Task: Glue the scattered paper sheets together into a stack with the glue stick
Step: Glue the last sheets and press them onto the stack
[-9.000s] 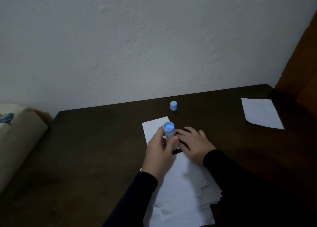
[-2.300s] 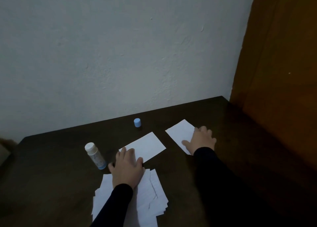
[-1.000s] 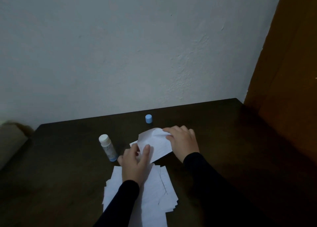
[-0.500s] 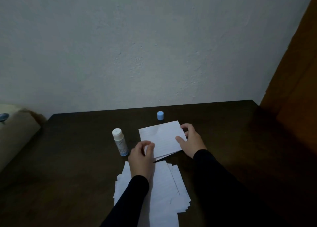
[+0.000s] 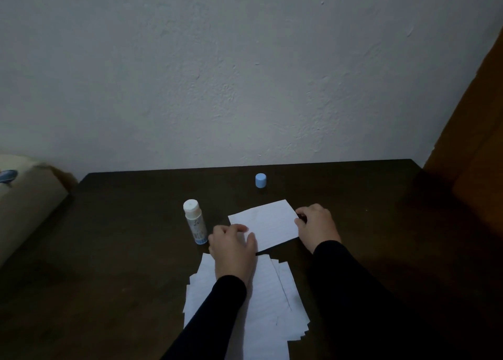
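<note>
A small white paper sheet (image 5: 268,224) lies flat on the dark table (image 5: 122,250), on top of another sheet whose edge barely shows beneath it. My left hand (image 5: 232,246) holds its near left corner, thumb on the paper. My right hand (image 5: 315,227) pinches its right edge with curled fingers. The glue stick (image 5: 194,222) stands upright and uncapped just left of my left hand. Its blue cap (image 5: 260,180) stands farther back near the wall. A loose pile of white sheets (image 5: 272,305) lies near me, partly under my left forearm.
A white wall closes off the table's far edge. A brown wooden panel (image 5: 476,141) rises at the right. A pale cushion-like object (image 5: 24,204) sits off the table's left side.
The sheet brought in from the right now lies flat on the other sheet. My right hand has slid to its right edge, my left hand to its near left corner.
</note>
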Demonstrator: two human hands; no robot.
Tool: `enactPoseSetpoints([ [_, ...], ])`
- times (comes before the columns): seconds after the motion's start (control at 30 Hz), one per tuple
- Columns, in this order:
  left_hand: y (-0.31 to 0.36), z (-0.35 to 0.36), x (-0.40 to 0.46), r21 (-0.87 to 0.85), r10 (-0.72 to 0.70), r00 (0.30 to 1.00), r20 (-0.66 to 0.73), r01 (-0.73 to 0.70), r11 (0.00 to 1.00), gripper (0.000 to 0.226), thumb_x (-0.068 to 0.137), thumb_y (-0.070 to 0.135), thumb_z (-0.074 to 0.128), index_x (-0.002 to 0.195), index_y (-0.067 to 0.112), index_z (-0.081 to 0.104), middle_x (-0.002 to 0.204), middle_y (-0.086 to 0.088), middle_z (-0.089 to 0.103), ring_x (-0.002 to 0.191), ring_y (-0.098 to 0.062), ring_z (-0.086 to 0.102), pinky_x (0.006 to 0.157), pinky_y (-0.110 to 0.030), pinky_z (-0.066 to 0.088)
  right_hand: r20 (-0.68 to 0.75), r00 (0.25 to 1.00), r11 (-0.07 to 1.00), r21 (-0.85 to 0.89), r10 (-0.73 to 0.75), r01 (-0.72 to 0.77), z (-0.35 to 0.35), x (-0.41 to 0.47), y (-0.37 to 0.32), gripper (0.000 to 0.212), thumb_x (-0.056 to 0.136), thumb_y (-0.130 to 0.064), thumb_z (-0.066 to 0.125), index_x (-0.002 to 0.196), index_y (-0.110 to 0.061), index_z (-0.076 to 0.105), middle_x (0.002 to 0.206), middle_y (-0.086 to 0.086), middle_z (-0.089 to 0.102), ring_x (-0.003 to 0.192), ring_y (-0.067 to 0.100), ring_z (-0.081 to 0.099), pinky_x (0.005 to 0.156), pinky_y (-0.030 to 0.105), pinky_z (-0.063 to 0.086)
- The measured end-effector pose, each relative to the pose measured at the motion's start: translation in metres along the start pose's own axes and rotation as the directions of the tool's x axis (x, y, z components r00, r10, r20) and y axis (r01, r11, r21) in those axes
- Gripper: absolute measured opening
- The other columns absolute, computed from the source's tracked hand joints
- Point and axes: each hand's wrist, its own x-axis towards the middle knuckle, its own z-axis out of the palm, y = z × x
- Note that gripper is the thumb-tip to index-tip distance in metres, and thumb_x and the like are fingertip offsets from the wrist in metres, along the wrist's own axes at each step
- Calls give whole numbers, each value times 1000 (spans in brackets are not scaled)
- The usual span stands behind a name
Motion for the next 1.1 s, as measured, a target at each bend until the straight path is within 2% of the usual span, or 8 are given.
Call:
enactPoseSetpoints([
  [0.13,3,-10,4,-124,-3,993,116,17,992,28,84,34,70,110,33,60,123,4,49,113,-13,51,103,-39,45,-39,972,964,-140,-233,225,0,-2,-8,34,98,-32,47,133,-31,52,133,-7,46,123,12,40,104,31,34],
  [0.23,10,-15,5,-162,39,996,76,-26,986,49,85,22,70,129,28,49,135,5,39,123,-13,46,107,-32,39,64,911,893,-183,-408,412,6,-3,-22,35,100,-34,42,134,-34,50,142,-13,42,134,10,31,110,37,24],
  [0.33,17,-13,-3,-125,107,991,76,-97,987,58,88,13,64,139,24,38,143,3,30,133,-15,35,109,-27,29,167,869,862,-139,-465,488,15,-4,-30,37,102,-29,37,136,-31,50,150,-17,34,143,9,18,115,45,11],
  [0.47,21,-8,-8,50,156,980,122,-163,985,58,92,11,58,144,21,34,151,2,25,139,-17,24,113,-28,23,235,858,863,-119,-456,491,23,-3,-25,39,103,-26,33,139,-30,47,154,-18,28,146,10,12,116,45,9],
  [0.6,21,-3,2,350,274,922,274,-360,864,49,101,24,37,149,20,26,160,0,15,146,-20,12,115,-47,16,290,846,861,-116,-447,495,19,0,-23,42,104,-27,30,146,-33,36,157,-17,20,147,11,5,116,50,6],
  [0.77,10,2,24,463,169,838,518,-441,769,55,104,37,16,154,19,3,162,2,-3,148,-19,-3,116,-54,4,457,821,826,-270,-342,495,29,7,-21,48,105,-39,15,152,-41,4,161,-15,-4,148,15,-9,114,58,-2],
  [0.9,7,1,31,504,116,829,547,-437,745,57,104,37,17,154,17,-1,161,1,-9,148,-16,-6,116,-55,1,457,853,853,-311,-252,419,35,13,-23,50,104,-43,13,151,-41,-2,160,-16,-11,147,13,-12,114,58,-4],
  [1.1,3,4,23,576,15,894,447,-301,760,63,103,43,14,152,10,-6,161,-6,-13,148,-22,-9,116,-52,4,383,910,890,-346,-156,299,41,7,-22,53,103,-46,11,152,-35,-6,160,-11,-15,147,17,-15,115,56,-4],
])
